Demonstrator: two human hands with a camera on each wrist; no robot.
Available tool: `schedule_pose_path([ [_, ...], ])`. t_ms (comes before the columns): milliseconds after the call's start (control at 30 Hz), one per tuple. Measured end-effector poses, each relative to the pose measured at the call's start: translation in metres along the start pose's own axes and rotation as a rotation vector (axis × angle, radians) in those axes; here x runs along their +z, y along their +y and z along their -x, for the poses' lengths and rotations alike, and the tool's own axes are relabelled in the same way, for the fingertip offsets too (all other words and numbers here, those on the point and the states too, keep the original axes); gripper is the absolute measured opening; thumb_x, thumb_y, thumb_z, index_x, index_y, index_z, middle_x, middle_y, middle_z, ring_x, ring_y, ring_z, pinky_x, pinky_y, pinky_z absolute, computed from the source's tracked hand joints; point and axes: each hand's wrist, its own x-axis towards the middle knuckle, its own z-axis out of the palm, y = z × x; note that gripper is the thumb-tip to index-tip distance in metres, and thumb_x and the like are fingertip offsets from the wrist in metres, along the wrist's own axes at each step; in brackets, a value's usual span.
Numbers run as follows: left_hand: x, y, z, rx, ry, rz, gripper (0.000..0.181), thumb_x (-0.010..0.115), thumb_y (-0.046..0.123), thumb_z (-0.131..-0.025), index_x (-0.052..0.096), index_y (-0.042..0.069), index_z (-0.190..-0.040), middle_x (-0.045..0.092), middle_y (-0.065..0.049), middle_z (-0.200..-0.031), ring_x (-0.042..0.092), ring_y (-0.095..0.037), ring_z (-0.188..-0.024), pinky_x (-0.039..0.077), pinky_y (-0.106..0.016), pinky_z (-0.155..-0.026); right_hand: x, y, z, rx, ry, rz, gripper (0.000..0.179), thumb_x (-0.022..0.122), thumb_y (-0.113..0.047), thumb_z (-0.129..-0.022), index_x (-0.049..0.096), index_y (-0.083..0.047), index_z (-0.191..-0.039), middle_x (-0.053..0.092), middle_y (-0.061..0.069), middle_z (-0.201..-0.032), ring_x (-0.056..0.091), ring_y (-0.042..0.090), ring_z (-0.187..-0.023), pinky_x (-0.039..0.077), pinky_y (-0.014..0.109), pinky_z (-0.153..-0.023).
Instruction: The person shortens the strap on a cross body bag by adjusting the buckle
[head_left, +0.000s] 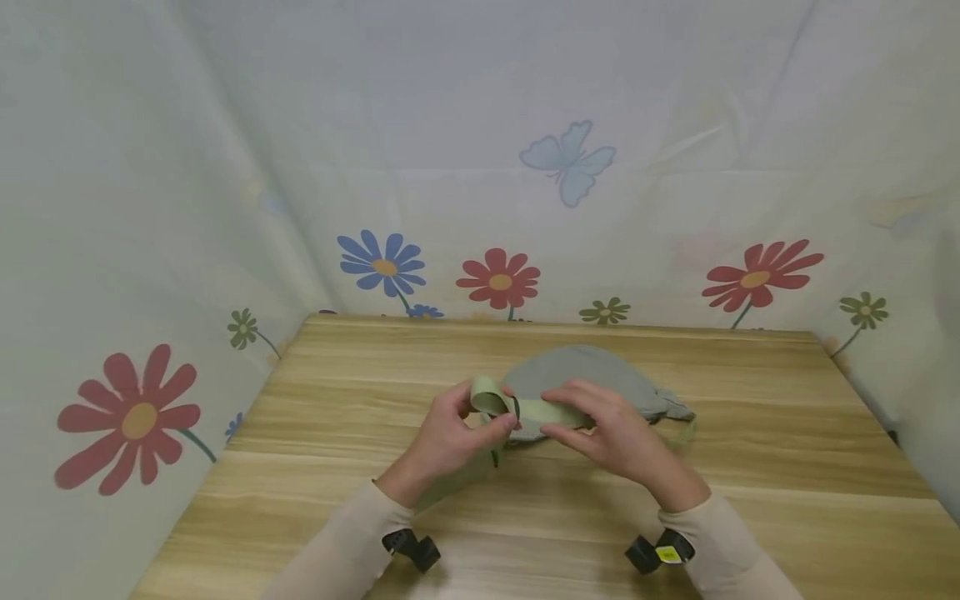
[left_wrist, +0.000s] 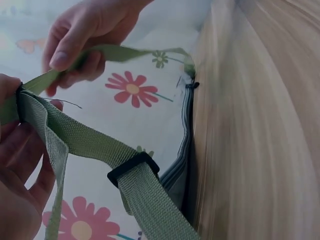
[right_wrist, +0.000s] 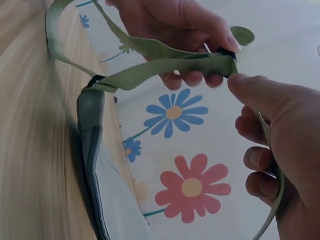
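— What do we have in our hands here?

— We hold the pale green woven webbing strap (head_left: pixel 525 410) of a flat grey-green fabric pouch bag (head_left: pixel 592 379), which lies on the light wooden table (head_left: pixel 750 433) just beyond our hands, near the middle of the tabletop.

— How is our left hand (head_left: pixel 450 437) set?

— Its fingers are curled and, with the thumb, pinch the strap right at a small black plastic slider buckle (right_wrist: pixel 227 54). A loop of the webbing curls up above that pinch.

— And our right hand (head_left: pixel 611 433)?

— In the left wrist view its thumb (left_wrist: pixel 62 55) and bent fingers pinch the strap a little further along. The webbing runs taut between our two hands, then on to the bag's corner (right_wrist: pixel 92 85), where it is sewn in.

— Is there a second buckle?

— Yes, another black plastic slider (left_wrist: pixel 131 169) sits on the length of strap that hangs below our left hand, close to the bag's zipped edge (left_wrist: pixel 182 145).

— Where does the rest of the strap go?

— Part of it trails down under our left wrist toward the table edge nearest us. Another part shows by the bag's right end (head_left: pixel 686 429).

— What surrounds the table?

— A white cloth backdrop (head_left: pixel 480 125) printed with red and blue flowers and a pale blue butterfly (head_left: pixel 567 162). Black camera mounts sit on both our cream sleeves (head_left: pixel 337 558).
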Motion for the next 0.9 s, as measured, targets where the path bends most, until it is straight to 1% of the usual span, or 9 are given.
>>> schedule_pose_path([
  [100, -0.0048, -0.0014, 0.0001, -0.021, -0.001, -0.021, 0.024, 0.078, 0.012, -0.099, 0.071, 0.011, -0.122, 0.078, -0.007, -0.104, 0.073, -0.013, -0.101, 0.058, -0.036, -0.094, -0.0039, 0.0014, 0.0016, 0.011, 0.013, 0.037, 0.033, 0.087, -0.010, -0.091, 0.075, -0.007, -0.122, 0.075, 0.004, -0.105, 0.062, 0.007, -0.079, 0.053, 0.019, -0.067],
  [300, -0.0056, -0.0026, 0.0016, -0.161, -0.071, -0.100, 0.027, 0.076, 0.031, -0.104, 0.068, 0.019, -0.127, 0.076, -0.003, -0.115, 0.075, -0.016, -0.099, 0.061, -0.031, -0.085, -0.0029, 0.0018, 0.0031, 0.033, 0.035, 0.025, 0.030, 0.086, -0.010, -0.092, 0.076, -0.008, -0.120, 0.075, 0.003, -0.102, 0.060, 0.005, -0.077, 0.050, 0.019, -0.065],
  [333, -0.0056, -0.0027, 0.0021, -0.179, -0.081, -0.108, 0.027, 0.076, 0.032, -0.104, 0.068, 0.020, -0.126, 0.077, -0.002, -0.115, 0.075, -0.017, -0.098, 0.061, -0.030, -0.083, -0.0022, 0.0020, 0.0037, 0.044, 0.039, 0.022, 0.031, 0.087, -0.008, -0.091, 0.076, -0.009, -0.120, 0.075, 0.003, -0.103, 0.060, 0.005, -0.077, 0.050, 0.018, -0.065],
  [400, -0.0061, -0.0032, 0.0028, -0.188, -0.092, -0.118, 0.026, 0.076, 0.031, -0.104, 0.068, 0.018, -0.125, 0.077, -0.003, -0.114, 0.075, -0.017, -0.098, 0.060, -0.029, -0.084, -0.0010, 0.0023, 0.0046, 0.060, 0.049, 0.018, 0.032, 0.087, -0.006, -0.089, 0.077, -0.009, -0.120, 0.075, 0.002, -0.103, 0.060, 0.004, -0.077, 0.050, 0.018, -0.065],
  [500, -0.0078, -0.0043, 0.0033, -0.181, -0.098, -0.110, 0.024, 0.078, 0.027, -0.102, 0.070, 0.017, -0.123, 0.077, -0.003, -0.114, 0.074, -0.016, -0.100, 0.061, -0.031, -0.087, 0.0002, 0.0027, 0.0050, 0.063, 0.067, 0.008, 0.034, 0.088, -0.004, -0.088, 0.077, -0.010, -0.120, 0.075, 0.002, -0.103, 0.060, 0.004, -0.077, 0.050, 0.017, -0.065],
  [600, -0.0089, -0.0061, 0.0033, -0.157, -0.082, -0.079, 0.025, 0.078, 0.022, -0.102, 0.071, 0.016, -0.124, 0.076, -0.004, -0.115, 0.074, -0.015, -0.102, 0.061, -0.033, -0.090, 0.0011, 0.0029, 0.0050, 0.061, 0.084, -0.014, 0.034, 0.087, -0.003, -0.088, 0.077, -0.010, -0.120, 0.075, 0.002, -0.101, 0.058, 0.003, -0.076, 0.049, 0.016, -0.064],
  [733, -0.0063, -0.0063, 0.0036, -0.113, -0.069, -0.030, 0.026, 0.075, 0.018, -0.103, 0.069, 0.012, -0.128, 0.076, -0.008, -0.115, 0.074, -0.014, -0.103, 0.059, -0.034, -0.094, 0.0025, 0.0023, 0.0048, 0.063, 0.099, -0.039, 0.028, 0.085, -0.010, -0.094, 0.076, -0.010, -0.120, 0.075, 0.002, -0.101, 0.056, 0.002, -0.075, 0.047, 0.015, -0.062],
  [833, -0.0024, -0.0047, 0.0034, -0.086, -0.078, -0.006, 0.026, 0.071, 0.016, -0.105, 0.067, 0.009, -0.130, 0.075, -0.010, -0.117, 0.072, -0.014, -0.104, 0.059, -0.034, -0.094, 0.0039, 0.0020, 0.0050, 0.072, 0.103, -0.046, 0.025, 0.081, -0.018, -0.098, 0.076, -0.010, -0.122, 0.075, 0.002, -0.102, 0.055, 0.002, -0.076, 0.046, 0.016, -0.062],
  [900, -0.0006, -0.0041, 0.0032, -0.078, -0.084, -0.004, 0.026, 0.070, 0.016, -0.106, 0.066, 0.008, -0.131, 0.074, -0.011, -0.119, 0.072, -0.015, -0.106, 0.060, -0.034, -0.093, 0.0052, 0.0021, 0.0050, 0.074, 0.106, -0.053, 0.025, 0.080, -0.019, -0.100, 0.075, -0.010, -0.123, 0.074, 0.002, -0.103, 0.054, 0.001, -0.076, 0.046, 0.016, -0.062],
])
